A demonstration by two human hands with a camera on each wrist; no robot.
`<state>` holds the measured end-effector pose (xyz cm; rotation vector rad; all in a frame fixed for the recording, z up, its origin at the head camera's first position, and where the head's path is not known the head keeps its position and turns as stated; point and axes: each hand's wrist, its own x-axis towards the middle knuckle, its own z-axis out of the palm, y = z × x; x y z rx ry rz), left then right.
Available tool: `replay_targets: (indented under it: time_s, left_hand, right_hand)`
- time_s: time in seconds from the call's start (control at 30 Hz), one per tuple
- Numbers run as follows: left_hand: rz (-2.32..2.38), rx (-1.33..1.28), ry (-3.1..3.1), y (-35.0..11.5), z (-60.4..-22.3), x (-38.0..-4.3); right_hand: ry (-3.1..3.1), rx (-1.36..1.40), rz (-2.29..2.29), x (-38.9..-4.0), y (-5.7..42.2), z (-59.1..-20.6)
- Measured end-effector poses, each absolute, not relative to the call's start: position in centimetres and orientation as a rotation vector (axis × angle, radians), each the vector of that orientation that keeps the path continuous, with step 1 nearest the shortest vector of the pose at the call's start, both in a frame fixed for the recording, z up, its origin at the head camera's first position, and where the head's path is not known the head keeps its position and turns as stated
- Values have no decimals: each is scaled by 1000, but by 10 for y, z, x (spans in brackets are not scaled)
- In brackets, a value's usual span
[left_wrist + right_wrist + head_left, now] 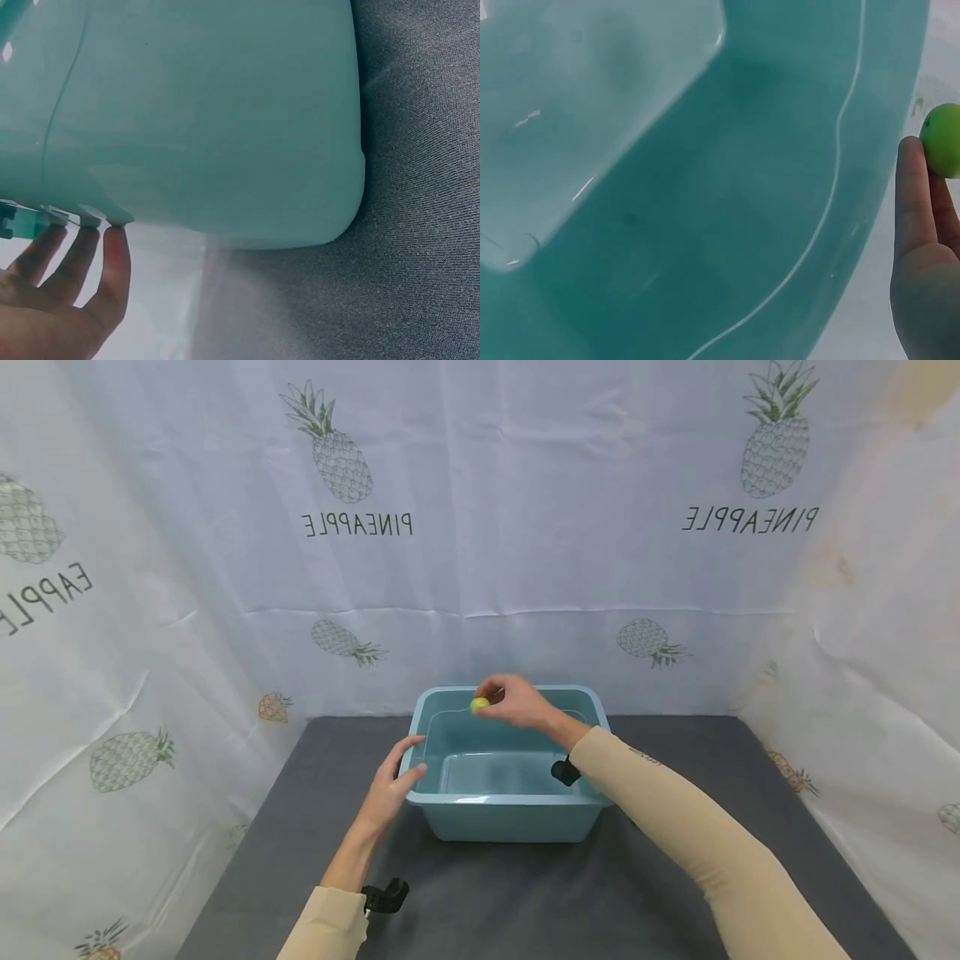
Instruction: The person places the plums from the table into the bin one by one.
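A light blue-green plastic basin (pixel 498 822) stands on the dark cloth, and its inside shows bare floor and walls. My left hand (pixel 390 785) holds its left rim, with the thumb and a finger over the edge; in the left wrist view, several fingertips (pixel 115 236) touch the rim from outside. Above the basin's far side, my right hand (pixel 517 702) pinches a small, round, yellow-green ball (pixel 479 704) between thumb and fingers. The right wrist view shows this ball (pixel 943 141) bright green with a small dark spot, partly cut off by the frame edge.
Dark grey cloth (pixel 300 827) covers the table. White pineapple-print curtains (pixel 480 568) hang behind and on both sides. A small green bit (pixel 632 820) peeks out beside the right sleeve, mostly hidden. Black wrist cameras (pixel 386 896) sit on both wrists.
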<state>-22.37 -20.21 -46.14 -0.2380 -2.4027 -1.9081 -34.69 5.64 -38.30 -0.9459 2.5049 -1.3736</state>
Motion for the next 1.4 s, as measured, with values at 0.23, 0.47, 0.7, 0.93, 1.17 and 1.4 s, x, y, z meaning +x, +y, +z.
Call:
replay_targets:
  time_s: [0.23,0.47,0.7,0.93,1.17,1.4]
  left_hand:
    - [-1893,-226,-2414,-202,-462,-222]
    - [-1906,-217,-2405,-200,-463,-226]
    - [-1910,-194,-2413,-199,-464,-226]
    - [-1892,-189,-2428,-200,-461,-225]
    - [-1906,-214,-2437,-197,-462,-229]
    - [-1894,-199,-2446,-200,-463,-224]
  right_hand:
    - [2497,-934,-1315,-349,46,-391]
    - [2504,-942,-1244,-354,41,-400]
    - [2507,-935,-1202,-356,36,-409]
    - [2516,-894,-1158,-352,31,-410]
    - [2575,-877,-1106,-349,36,-396]
    - [2562,-939,-1232,-338,53,-362]
